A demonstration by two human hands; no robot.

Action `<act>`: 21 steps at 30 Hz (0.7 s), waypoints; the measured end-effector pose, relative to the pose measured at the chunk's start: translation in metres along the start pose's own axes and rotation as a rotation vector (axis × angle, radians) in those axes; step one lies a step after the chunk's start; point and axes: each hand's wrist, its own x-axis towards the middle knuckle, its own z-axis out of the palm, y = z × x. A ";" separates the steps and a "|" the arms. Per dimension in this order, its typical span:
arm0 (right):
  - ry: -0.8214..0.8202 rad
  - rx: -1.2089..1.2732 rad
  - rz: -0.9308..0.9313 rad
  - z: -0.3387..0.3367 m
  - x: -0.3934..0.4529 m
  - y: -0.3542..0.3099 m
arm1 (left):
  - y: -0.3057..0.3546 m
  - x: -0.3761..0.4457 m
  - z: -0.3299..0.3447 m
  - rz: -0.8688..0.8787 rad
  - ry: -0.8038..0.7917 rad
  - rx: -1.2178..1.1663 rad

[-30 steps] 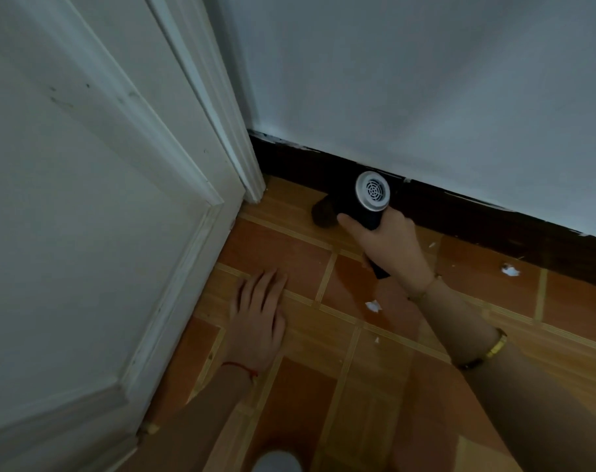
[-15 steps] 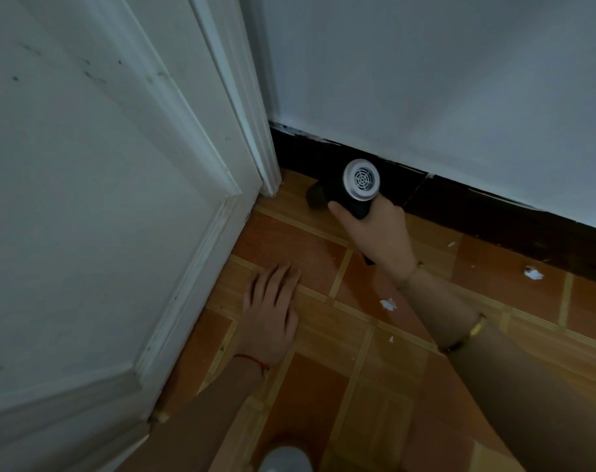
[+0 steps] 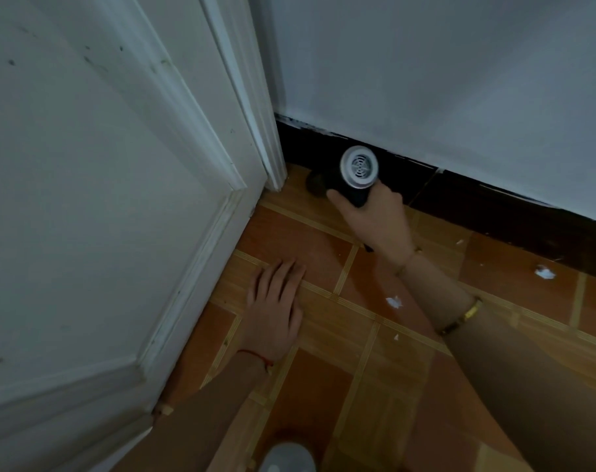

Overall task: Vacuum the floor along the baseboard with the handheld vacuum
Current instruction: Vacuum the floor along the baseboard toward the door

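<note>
My right hand (image 3: 375, 221) grips the handle of a black handheld vacuum (image 3: 356, 173) with a round silver vent grille at its rear. Its dark nozzle points left along the floor, close to the corner where the black baseboard (image 3: 494, 206) meets the white door frame (image 3: 272, 158). My left hand (image 3: 274, 311) rests flat on the orange tiled floor (image 3: 289, 240), fingers straight and pointing toward the wall. The nozzle's tip is dark and hard to make out against the baseboard.
A white panelled door (image 3: 102, 216) fills the left side. White paper scraps lie on the tiles, one (image 3: 393, 302) near my right forearm and one (image 3: 545, 272) near the baseboard at right. A grey rounded object (image 3: 286, 458) sits at the bottom edge.
My right hand has pushed the vacuum left along the baseboard, closer to the door-frame corner. My left hand has stayed flat on the floor.
</note>
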 end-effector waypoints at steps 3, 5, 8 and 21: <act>-0.131 0.006 -0.037 0.008 0.008 -0.013 | 0.000 0.000 -0.001 0.001 0.005 -0.011; -0.172 -0.023 -0.044 0.008 0.008 -0.016 | 0.000 0.000 0.000 0.008 0.008 -0.008; -0.056 -0.034 -0.046 0.005 -0.002 -0.013 | -0.001 0.000 0.001 0.016 0.006 0.005; -0.216 -0.022 -0.016 0.019 -0.031 -0.032 | -0.009 -0.043 -0.009 -0.072 0.080 -0.029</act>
